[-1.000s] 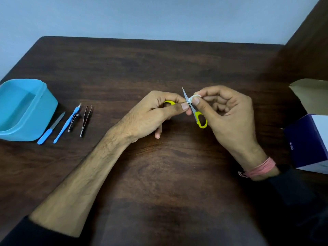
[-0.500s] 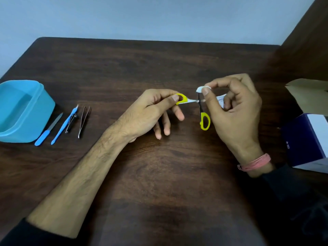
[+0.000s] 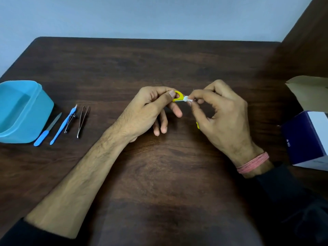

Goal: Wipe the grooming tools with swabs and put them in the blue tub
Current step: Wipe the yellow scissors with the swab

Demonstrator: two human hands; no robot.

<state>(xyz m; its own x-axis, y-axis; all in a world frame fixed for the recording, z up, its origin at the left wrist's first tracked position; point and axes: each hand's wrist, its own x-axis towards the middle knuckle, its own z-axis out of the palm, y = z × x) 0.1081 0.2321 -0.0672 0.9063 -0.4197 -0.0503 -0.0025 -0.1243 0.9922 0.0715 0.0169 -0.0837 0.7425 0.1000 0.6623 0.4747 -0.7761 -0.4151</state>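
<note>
While the left hand [image 3: 150,110] pinches one yellow handle loop of the scissors [image 3: 178,96] above the table [image 3: 159,174], the right hand [image 3: 221,118] pinches a white swab [image 3: 187,99] against the metal beside that loop. Half a second ago the swab sat farther out along the blade. The tub [image 3: 23,110] lies far left, nearer the left hand, its long side running front to back

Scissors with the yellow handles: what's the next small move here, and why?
Probably draw the white swab outward along the blade from the pivot. The left hand grips one yellow loop of the scissors; the right hand pinches the swab right beside it, so the blade's outer length, hidden behind the right hand, likely needs wiping before the blue tub.
</note>
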